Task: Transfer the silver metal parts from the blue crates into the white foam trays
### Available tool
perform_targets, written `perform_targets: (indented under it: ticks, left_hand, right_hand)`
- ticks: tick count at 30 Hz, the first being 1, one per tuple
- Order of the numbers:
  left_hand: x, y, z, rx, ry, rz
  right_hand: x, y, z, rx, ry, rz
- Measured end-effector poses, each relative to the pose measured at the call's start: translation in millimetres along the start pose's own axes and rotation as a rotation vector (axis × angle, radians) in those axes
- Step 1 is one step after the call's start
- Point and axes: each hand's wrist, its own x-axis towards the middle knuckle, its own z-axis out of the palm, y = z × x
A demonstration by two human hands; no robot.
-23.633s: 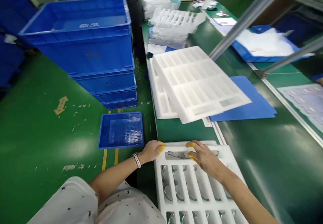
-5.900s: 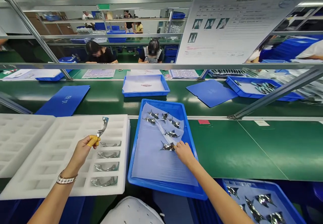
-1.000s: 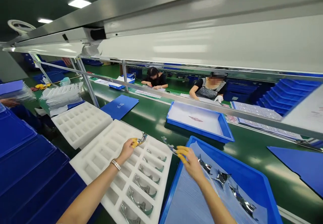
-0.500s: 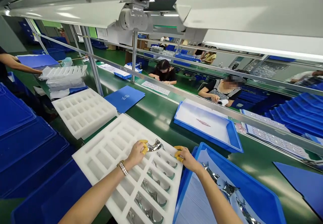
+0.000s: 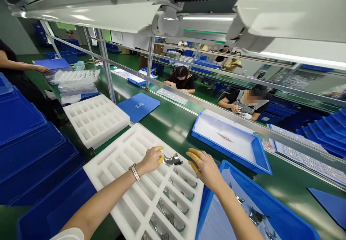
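My left hand (image 5: 152,158), with yellow finger cots and a wrist bracelet, pinches a curved shiny metal part (image 5: 172,159) just above the top right slot of a white foam tray (image 5: 127,182). Several like parts lie in the slots of the tray's right column. My right hand (image 5: 204,166), also in yellow cots, hovers over the tray's right edge with fingers apart and nothing in them. Right of it stands a blue tray (image 5: 270,211) lined with thin sheet, with more metal parts (image 5: 252,216) on it.
A second white foam tray (image 5: 94,119) and a blue sheet (image 5: 137,106) lie further left on the green belt. Another blue tray (image 5: 232,142) sits beyond. Blue crates (image 5: 27,142) stack at my left. Co-workers sit across the line; a person's arm (image 5: 24,66) reaches in far left.
My left hand has lowered the metal part toward the tray's top right slot. My right hand has lifted off the tray edge and opened. The view has shifted slightly right.
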Motion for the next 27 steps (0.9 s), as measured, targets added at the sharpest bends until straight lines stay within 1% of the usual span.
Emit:
perform_targets:
  ticks: [1,3,5,7,9,12,14,18,21,24,27]
  left_hand:
    - [6,0,-6.5,0.041,-0.011,0.007]
    - [19,0,-18.9,0.104,-0.038,0.015]
    - [33,-1,-29.0,0.142,-0.057,0.004]
    - [45,-4,-34.8,0.163,-0.058,-0.038]
    - [55,-10,-35.6,0.170,-0.051,-0.089]
    - [65,-19,-30.5,0.171,-0.045,-0.133]
    - [69,-25,-26.7,0.155,-0.035,-0.167]
    - [69,-41,-23.6,0.116,0.046,-0.228]
    - [61,-57,-20.4,0.156,0.105,-0.182]
    - [53,-69,-14.0,0.176,0.135,-0.107]
    - [48,-73,-9.2,0.160,0.173,-0.072]
  right_hand:
    - [5,-6,-3,-0.005,0.032,-0.068]
    - [16,-16,-2,-0.050,-0.005,-0.130]
    - [27,-23,4,-0.093,-0.080,-0.096]
    - [36,-28,13,-0.091,-0.134,-0.045]
    - [44,-33,21,-0.062,-0.162,-0.025]
    - [53,-39,29,-0.018,-0.183,-0.034]
    - [58,-39,35,0.014,-0.176,-0.021]
    - [63,-23,52,0.140,-0.173,0.088]
    - [66,-10,65,0.253,-0.214,0.173]
    - [70,-9,71,0.310,-0.239,0.164]
    - [73,-15,72,0.245,-0.306,0.162]
